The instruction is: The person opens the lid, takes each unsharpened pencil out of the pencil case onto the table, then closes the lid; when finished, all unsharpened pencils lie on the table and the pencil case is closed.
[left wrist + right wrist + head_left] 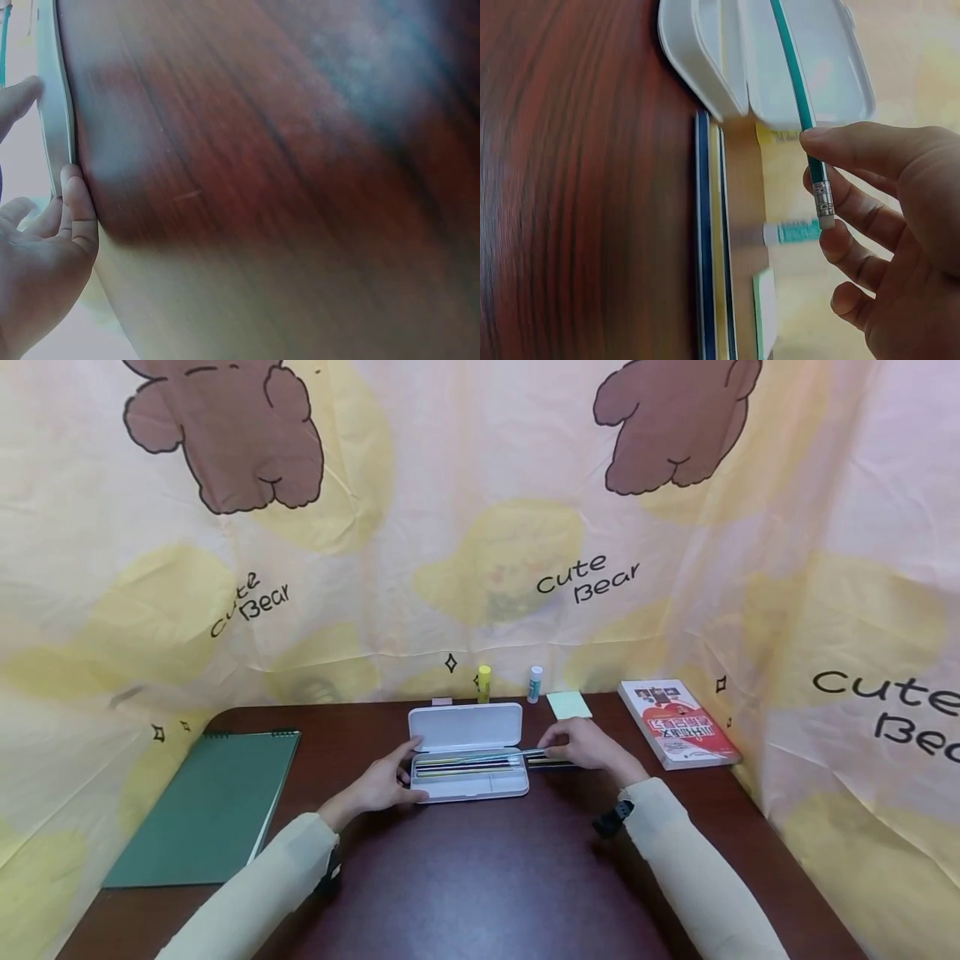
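A white pencil case (453, 788) lies on the table with its lid (465, 727) raised. Several pencils (457, 768) rest in its rear compartment. My left hand (378, 783) holds the case's left end, thumb at the front corner and fingers toward the hinge; its fingertips meet the case edge in the left wrist view. My right hand (588, 745) pinches a teal pencil (799, 82) near its eraser end, the shaft reaching left over the case. Below that hand, more pencils (718, 300) lie on the table beside the case's right end.
Behind the case stand a yellow tube (484, 685) and a glue stick (535, 685), with a small pink block (442, 701) nearby. Pale green sticky notes (569, 705) and a thick book (678, 724) lie back right. A green spiral notebook (210, 810) is at left.
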Available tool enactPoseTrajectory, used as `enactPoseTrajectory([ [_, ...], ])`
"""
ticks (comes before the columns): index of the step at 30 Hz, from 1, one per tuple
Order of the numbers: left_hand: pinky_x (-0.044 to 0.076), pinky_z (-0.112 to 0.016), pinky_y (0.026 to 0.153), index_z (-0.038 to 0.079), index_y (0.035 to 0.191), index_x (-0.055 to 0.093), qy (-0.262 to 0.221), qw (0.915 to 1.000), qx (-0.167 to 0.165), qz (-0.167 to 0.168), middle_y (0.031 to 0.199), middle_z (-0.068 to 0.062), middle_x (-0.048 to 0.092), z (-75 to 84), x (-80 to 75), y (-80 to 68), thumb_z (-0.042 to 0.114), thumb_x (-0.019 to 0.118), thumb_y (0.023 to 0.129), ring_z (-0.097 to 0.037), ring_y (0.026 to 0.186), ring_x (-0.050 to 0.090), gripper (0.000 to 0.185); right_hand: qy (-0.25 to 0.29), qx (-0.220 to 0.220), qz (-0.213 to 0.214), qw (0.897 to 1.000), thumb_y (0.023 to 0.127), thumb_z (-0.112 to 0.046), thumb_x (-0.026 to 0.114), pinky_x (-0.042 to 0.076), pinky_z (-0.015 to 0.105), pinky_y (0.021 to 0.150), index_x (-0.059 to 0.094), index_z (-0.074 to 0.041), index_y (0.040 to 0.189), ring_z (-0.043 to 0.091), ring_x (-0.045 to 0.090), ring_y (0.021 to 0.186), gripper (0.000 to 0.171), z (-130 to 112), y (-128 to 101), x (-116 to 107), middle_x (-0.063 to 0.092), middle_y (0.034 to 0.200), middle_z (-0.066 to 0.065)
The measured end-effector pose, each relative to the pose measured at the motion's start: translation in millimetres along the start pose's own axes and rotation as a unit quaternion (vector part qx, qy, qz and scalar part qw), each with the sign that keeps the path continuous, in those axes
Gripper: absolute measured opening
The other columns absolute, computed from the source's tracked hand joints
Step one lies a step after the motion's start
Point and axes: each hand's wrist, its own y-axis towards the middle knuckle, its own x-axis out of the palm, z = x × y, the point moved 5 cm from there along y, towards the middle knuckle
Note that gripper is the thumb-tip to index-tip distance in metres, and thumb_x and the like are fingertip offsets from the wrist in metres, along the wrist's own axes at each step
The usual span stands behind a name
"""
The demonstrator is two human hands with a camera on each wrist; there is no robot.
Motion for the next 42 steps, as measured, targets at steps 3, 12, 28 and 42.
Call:
enactPoseTrajectory([
  [3,0.047,-0.025,0.074,0.02,0.159,0.027,-0.002,1.0,0.001,-0.002,0.14,-0.012,0.055,0.6,0.8,0.6,0.032,0.088,0.075,-0.013,0.088,0.057,0.104,0.004,0.011,0.005,1.0,0.092,-0.021,0.072,0.045,0.043,0.092,0.077,-0.025,0.098,0.019,0.058,0.096,0.009,12,-7,-8,0.073,0.1,-0.006],
  [12,0.047,-0.027,0.075,0.022,0.159,0.027,-0.014,0.9999,-0.002,-0.004,0.141,-0.012,0.055,-0.6,1.7,1.1,0.031,0.088,0.075,-0.013,0.088,0.056,0.104,-0.002,0.045,0.023,0.999,0.092,-0.024,0.071,0.046,0.046,0.091,0.077,-0.024,0.102,0.022,0.057,0.1,0.011,43,-31,-30,0.073,0.107,-0.002],
  [28,0.047,-0.028,0.076,0.022,0.159,0.027,-0.009,0.9999,-0.005,-0.004,0.142,-0.012,0.055,1.7,0.7,0.0,0.032,0.088,0.076,-0.013,0.088,0.057,0.104,0.023,0.116,0.008,0.993,0.093,-0.022,0.07,0.047,0.045,0.089,0.074,-0.016,0.109,0.024,0.057,0.101,0.017,91,-66,-38,0.071,0.106,0.002],
  [42,0.048,-0.028,0.077,0.023,0.159,0.026,-0.007,0.9999,-0.004,-0.008,0.143,-0.012,0.054,2.9,0.8,-1.0,0.032,0.087,0.077,-0.013,0.089,0.057,0.103,0.028,0.123,-0.012,0.992,0.092,-0.015,0.071,0.047,0.043,0.087,0.077,-0.017,0.102,0.023,0.056,0.097,0.013,103,-69,-26,0.072,0.109,0.006],
])
